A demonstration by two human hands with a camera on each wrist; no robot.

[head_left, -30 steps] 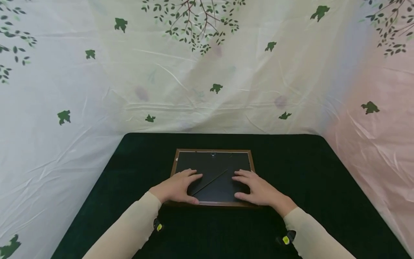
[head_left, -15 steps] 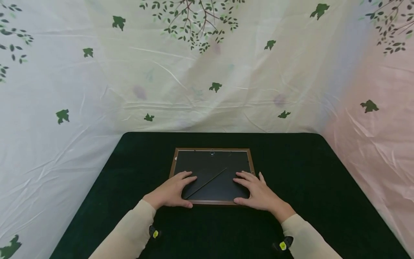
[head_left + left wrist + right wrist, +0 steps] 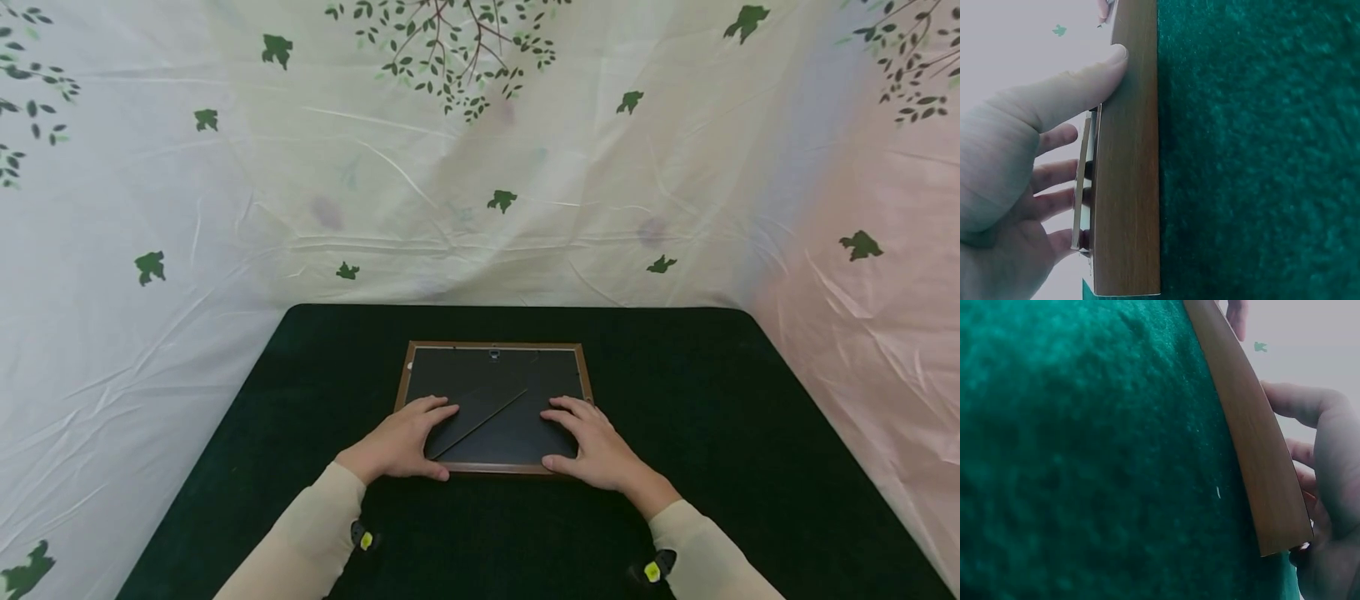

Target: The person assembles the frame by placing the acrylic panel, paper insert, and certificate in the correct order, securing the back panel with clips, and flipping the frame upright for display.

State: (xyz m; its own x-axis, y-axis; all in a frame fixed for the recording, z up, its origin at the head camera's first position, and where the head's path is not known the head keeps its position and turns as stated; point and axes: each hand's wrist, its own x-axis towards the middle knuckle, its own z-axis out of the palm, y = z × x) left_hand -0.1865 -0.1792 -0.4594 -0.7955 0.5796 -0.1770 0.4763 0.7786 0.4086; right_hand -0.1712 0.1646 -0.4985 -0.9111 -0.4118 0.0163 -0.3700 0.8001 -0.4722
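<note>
A brown wooden picture frame [image 3: 493, 468] lies back side up on the dark green cloth, its black backing board [image 3: 487, 375] showing. A thin folded stand [image 3: 480, 425] runs slantwise across the board. My left hand [image 3: 397, 440] rests over the frame's near left corner with fingers spread; in the left wrist view its thumb [image 3: 1094, 78] touches the near edge. At the near right corner is my right hand [image 3: 596, 446], fingers spread over the board and side edge, thumb [image 3: 1291, 400] at the near edge. The frame's front is hidden underneath.
Dark green cloth [image 3: 675, 392] covers the table around the frame. Behind and at both sides hangs a pale curtain [image 3: 420, 167] printed with leaves and birds. A small metal hanger [image 3: 494, 355] sits at the board's far edge.
My left hand has slid a little left and its thumb moved off the board to the near edge. The right thumb has come down to the near edge as well.
</note>
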